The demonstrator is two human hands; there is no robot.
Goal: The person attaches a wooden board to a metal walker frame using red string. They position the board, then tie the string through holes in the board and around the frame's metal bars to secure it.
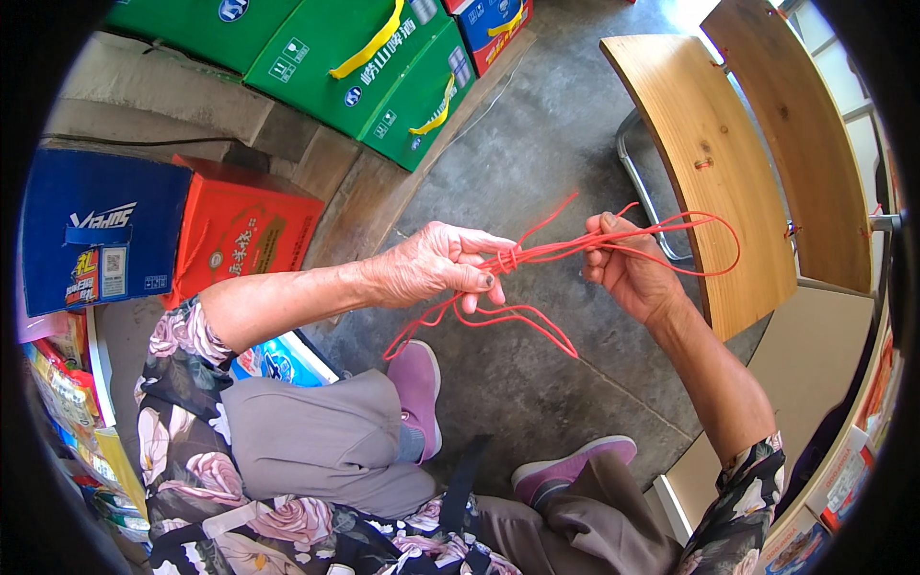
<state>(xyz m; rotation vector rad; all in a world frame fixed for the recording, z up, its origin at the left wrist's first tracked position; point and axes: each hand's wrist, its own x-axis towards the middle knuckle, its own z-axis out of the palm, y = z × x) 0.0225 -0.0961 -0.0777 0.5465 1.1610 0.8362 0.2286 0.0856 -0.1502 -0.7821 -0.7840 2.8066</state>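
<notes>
A thin red cord (561,248) stretches in several strands between my two hands above a grey concrete floor. My left hand (436,264) pinches the cord where the strands are twisted together, and loose loops hang below it. My right hand (628,268) grips the other end of the strands, from which a wide loop arcs to the right over a wooden plank (709,163). I am seated, and my purple shoes (419,383) rest on the floor below the cord.
Green cartons (364,67) with yellow handles lie at the top. A red carton (244,225) and a blue carton (96,230) sit to the left. Two curved wooden planks with red ties stand at the right, a second one (810,144) behind the first.
</notes>
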